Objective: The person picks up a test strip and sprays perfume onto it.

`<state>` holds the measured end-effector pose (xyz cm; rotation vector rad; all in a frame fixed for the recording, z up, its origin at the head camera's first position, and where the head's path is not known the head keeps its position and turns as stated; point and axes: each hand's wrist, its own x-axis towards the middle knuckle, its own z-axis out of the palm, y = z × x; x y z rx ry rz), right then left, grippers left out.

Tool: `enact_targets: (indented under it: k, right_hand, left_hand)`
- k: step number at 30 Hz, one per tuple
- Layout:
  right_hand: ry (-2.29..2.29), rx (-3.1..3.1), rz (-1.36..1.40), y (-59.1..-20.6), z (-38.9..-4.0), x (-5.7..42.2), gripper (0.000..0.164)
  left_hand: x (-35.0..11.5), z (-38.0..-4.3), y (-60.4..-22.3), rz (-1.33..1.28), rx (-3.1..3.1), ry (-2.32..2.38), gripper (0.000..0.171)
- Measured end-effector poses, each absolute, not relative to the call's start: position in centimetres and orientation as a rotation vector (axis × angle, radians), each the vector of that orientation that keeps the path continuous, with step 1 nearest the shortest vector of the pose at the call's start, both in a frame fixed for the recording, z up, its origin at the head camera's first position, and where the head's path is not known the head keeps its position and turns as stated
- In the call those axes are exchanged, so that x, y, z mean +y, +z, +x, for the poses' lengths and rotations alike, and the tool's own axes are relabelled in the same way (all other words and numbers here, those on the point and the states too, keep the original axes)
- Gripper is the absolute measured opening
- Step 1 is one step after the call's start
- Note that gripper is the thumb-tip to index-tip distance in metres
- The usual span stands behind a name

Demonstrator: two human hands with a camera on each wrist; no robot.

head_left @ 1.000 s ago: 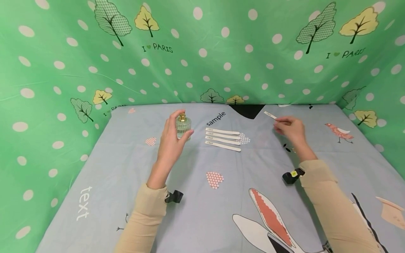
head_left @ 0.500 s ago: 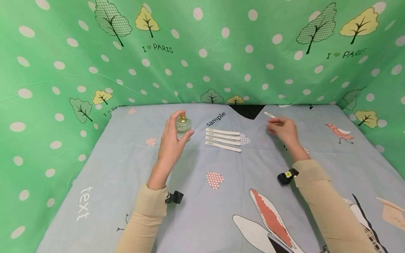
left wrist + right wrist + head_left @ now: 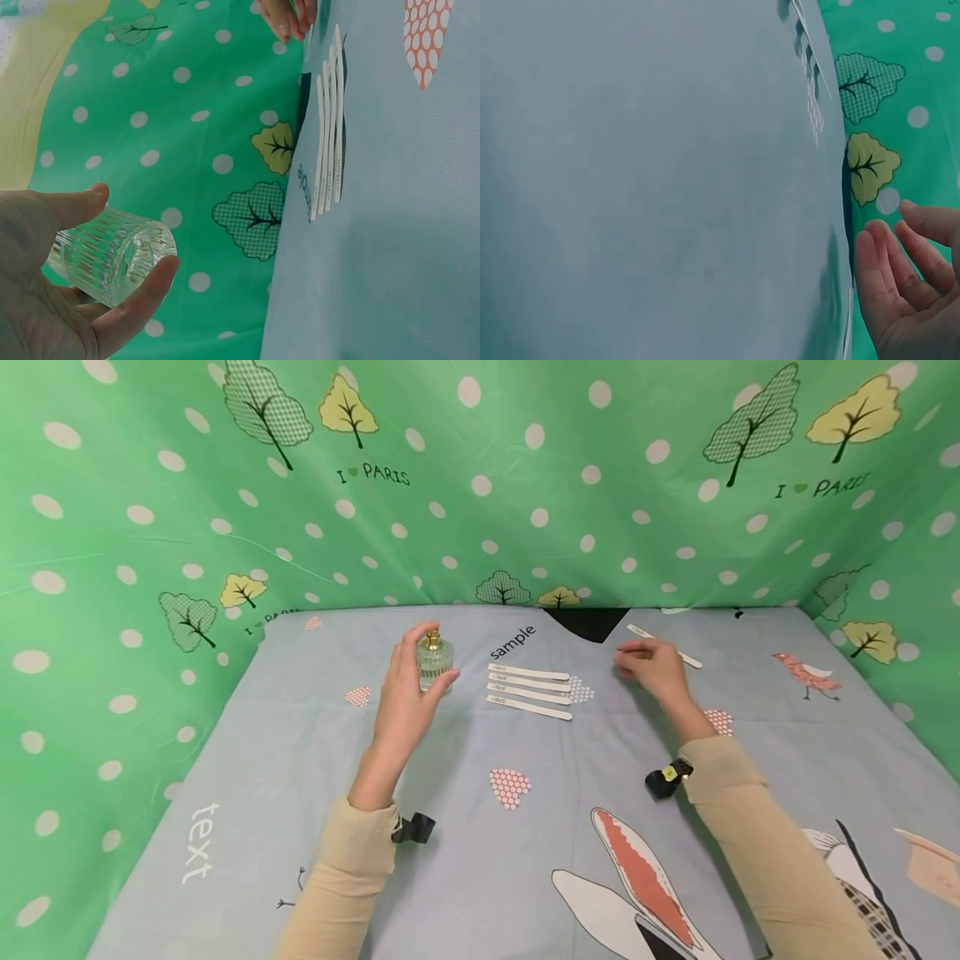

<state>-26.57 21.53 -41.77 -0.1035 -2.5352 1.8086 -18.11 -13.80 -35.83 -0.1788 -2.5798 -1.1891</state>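
My left hand [image 3: 402, 706] grips a clear ribbed glass perfume bottle [image 3: 437, 667] with a gold spray neck, one finger over its top. The left wrist view shows the bottle [image 3: 112, 251] above the cloth, its round base tipped toward the camera. My right hand [image 3: 655, 672] has nothing in it; thumb and fingers stand apart, loosely bent, in the right wrist view. Just behind that hand, one white perfume test strip [image 3: 691, 660] lies slanted on the cloth, its middle hidden. Several matching test strips [image 3: 528, 700] lie fanned in a row between the hands, printed ends toward the bottle.
A pale blue printed cloth [image 3: 450, 877] covers the table, with hearts, a bird and a rabbit's ears drawn on it. A green dotted curtain [image 3: 480, 527] closes off the back and both sides.
My right hand has let go of the single test strip, which now lies on the cloth, and has moved left toward the row. The left hand and bottle have stayed put.
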Motion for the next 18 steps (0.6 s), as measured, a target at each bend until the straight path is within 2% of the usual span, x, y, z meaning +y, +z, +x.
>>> enact_targets:
  k: [18]
  right_hand:
    - [1.688,-2.646,-0.075,-42.8,-27.2,19.7,0.029]
  left_hand:
    - [-13.9,-18.2,-35.8,-0.176,-2.589,-1.198,0.067]
